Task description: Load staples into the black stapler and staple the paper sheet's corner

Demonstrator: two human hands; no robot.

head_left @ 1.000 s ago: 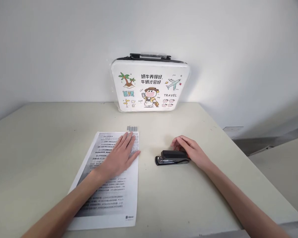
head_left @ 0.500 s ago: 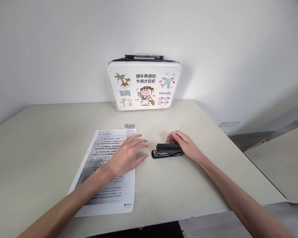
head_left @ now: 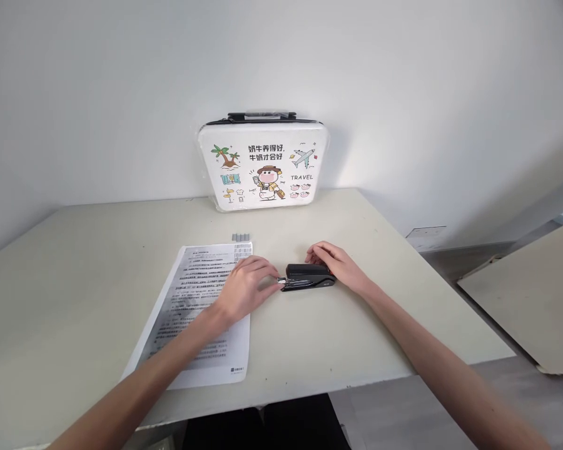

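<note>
A black stapler (head_left: 309, 278) lies on the table with its front end pointing left. At that end, the thumb and fingers of my left hand (head_left: 248, 284) are pinched on the stapler's metal staple tray, which sticks out past the black top. My right hand (head_left: 333, 259) is closed about the stapler's rear end, its fingers curled behind it. Under my left hand and forearm lies a printed sheet of paper (head_left: 192, 300), partly hidden by them. Several strips of grey staples (head_left: 241, 237) sit just beyond the sheet's top right corner.
A white case (head_left: 265, 165) with cartoon prints and a black handle stands against the wall at the back of the table (head_left: 319, 344). A second pale tabletop (head_left: 525, 300) is at the right, past a gap. The near table edge runs below my arms.
My left hand has closed from spread fingers onto the stapler's front end. The metal tray now protrudes further from under the top. The view has shifted slightly.
</note>
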